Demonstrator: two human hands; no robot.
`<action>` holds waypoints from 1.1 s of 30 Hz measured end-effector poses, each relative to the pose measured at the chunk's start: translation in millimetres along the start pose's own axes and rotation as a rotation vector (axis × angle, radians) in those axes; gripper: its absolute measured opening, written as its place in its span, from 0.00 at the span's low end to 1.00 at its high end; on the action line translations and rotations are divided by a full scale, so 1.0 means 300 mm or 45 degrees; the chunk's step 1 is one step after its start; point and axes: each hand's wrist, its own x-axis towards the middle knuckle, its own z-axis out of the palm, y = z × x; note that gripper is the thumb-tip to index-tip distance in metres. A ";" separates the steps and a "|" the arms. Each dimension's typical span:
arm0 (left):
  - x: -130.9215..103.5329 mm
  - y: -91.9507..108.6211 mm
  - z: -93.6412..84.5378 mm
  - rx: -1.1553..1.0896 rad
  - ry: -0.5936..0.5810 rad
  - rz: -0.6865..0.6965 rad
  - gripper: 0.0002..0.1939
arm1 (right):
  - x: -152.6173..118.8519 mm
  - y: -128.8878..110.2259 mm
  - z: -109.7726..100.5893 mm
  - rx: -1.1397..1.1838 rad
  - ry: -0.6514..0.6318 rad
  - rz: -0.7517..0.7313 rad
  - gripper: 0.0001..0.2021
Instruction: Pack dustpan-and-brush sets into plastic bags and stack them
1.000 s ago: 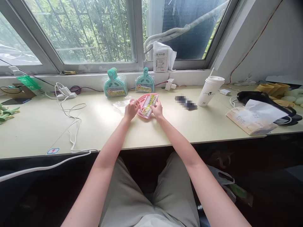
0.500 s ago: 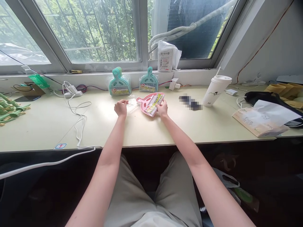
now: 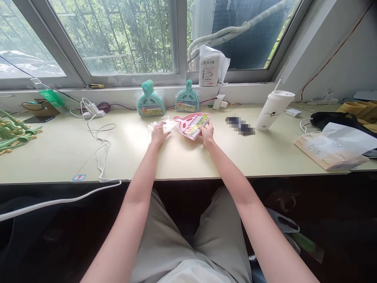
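My right hand [image 3: 207,131] grips the right end of a pink dustpan and brush set [image 3: 191,124] with a yellow-green label. Its handle points left. My left hand [image 3: 159,133] has its fingers spread over the table, at the near edge of a crumpled clear plastic bag [image 3: 168,122]. Behind the bag, a stack of teal dustpan sets [image 3: 150,100] in clear wrap leans upright against the wall below the window. Another teal set [image 3: 187,98] leans to its right.
White cables [image 3: 101,145] run across the table [image 3: 182,165] on the left, near green plastic pieces [image 3: 14,131]. On the right are a blurred dark item [image 3: 240,125], a white cup [image 3: 273,110] and a tissue pack [image 3: 326,149]. A wrapped box [image 3: 209,68] sits on the sill.
My left hand has opened from a pinch, and the plastic now lies bunched beyond it. The pink set has tilted slightly in my right hand. The view has shifted a little.
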 end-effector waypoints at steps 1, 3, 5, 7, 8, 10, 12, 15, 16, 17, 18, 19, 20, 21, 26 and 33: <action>0.000 -0.001 0.007 0.043 -0.081 0.028 0.24 | -0.003 -0.006 0.000 0.024 0.010 0.037 0.32; 0.003 -0.003 0.015 0.083 -0.163 0.008 0.18 | -0.014 -0.023 0.001 0.068 0.030 0.127 0.29; 0.008 -0.008 0.014 0.074 -0.122 -0.077 0.15 | -0.029 -0.041 0.003 0.078 -0.045 0.171 0.26; 0.016 -0.016 0.007 0.049 -0.061 -0.171 0.17 | -0.042 -0.056 0.005 0.068 -0.115 0.203 0.24; 0.020 -0.021 0.003 0.039 -0.050 -0.214 0.18 | -0.047 -0.061 0.005 0.055 -0.136 0.216 0.23; 0.024 -0.031 -0.005 0.051 -0.032 -0.274 0.19 | -0.053 -0.067 0.007 0.017 -0.149 0.234 0.22; 0.025 -0.039 -0.010 0.126 -0.025 -0.304 0.17 | -0.055 -0.068 0.008 -0.017 -0.139 0.240 0.21; 0.019 -0.038 -0.015 0.292 -0.064 -0.280 0.16 | -0.051 -0.067 0.007 -0.018 -0.121 0.218 0.21; 0.017 -0.034 -0.017 0.343 -0.085 -0.272 0.16 | -0.049 -0.066 0.005 -0.012 -0.110 0.208 0.21; 0.015 -0.029 -0.020 0.387 -0.099 -0.271 0.16 | -0.045 -0.065 0.003 -0.007 -0.094 0.201 0.22; 0.013 -0.023 -0.023 0.425 -0.108 -0.281 0.15 | -0.040 -0.064 0.000 -0.007 -0.075 0.198 0.23; 0.012 -0.017 -0.025 0.459 -0.114 -0.296 0.15 | -0.035 -0.063 -0.003 -0.010 -0.054 0.201 0.24; 0.012 -0.011 -0.028 0.487 -0.117 -0.310 0.15 | -0.031 -0.062 -0.005 -0.015 -0.033 0.204 0.25; 0.011 -0.006 -0.030 0.505 -0.110 -0.317 0.15 | -0.027 -0.060 -0.008 -0.019 -0.018 0.206 0.26; -0.001 0.015 -0.036 0.432 0.050 -0.273 0.17 | -0.035 -0.055 -0.002 -0.007 -0.114 0.179 0.25; -0.049 0.074 -0.054 0.266 0.249 -0.089 0.19 | -0.061 -0.048 0.019 0.053 -0.442 0.129 0.24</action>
